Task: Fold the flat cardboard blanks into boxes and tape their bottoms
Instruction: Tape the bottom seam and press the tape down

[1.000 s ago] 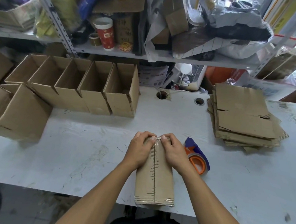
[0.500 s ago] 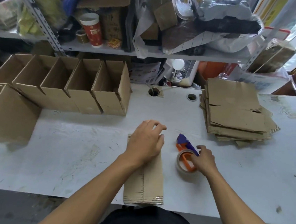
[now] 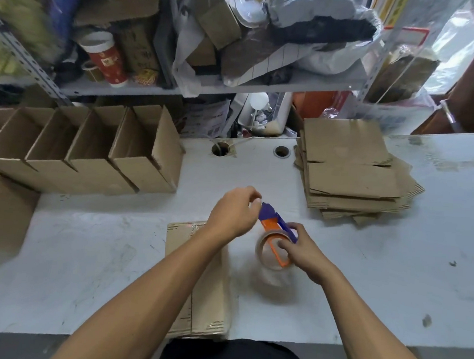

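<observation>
Head view: the tape dispenser [image 3: 275,237] is gripped at its orange handle by the right hand [image 3: 303,250], just right of the folded box [image 3: 196,282]. The left hand [image 3: 234,212] pinches at its blade end, probably the tape's end. Light, stiff cardboard; sticky tape is best pulled by its free end.

We looked down on a scuffed white worktable [image 3: 91,276] with two round cable holes [image 3: 220,149] near its far edge. Behind it stood a grey metal shelving rack [image 3: 263,88] (its perforated uprights slanted across the view), crowded with a red and white paper cup [image 3: 105,60], crumpled clear plastic bags [image 3: 329,50] and brown cardboard scraps [image 3: 220,20]. Daylight came in pale at the upper right.
</observation>
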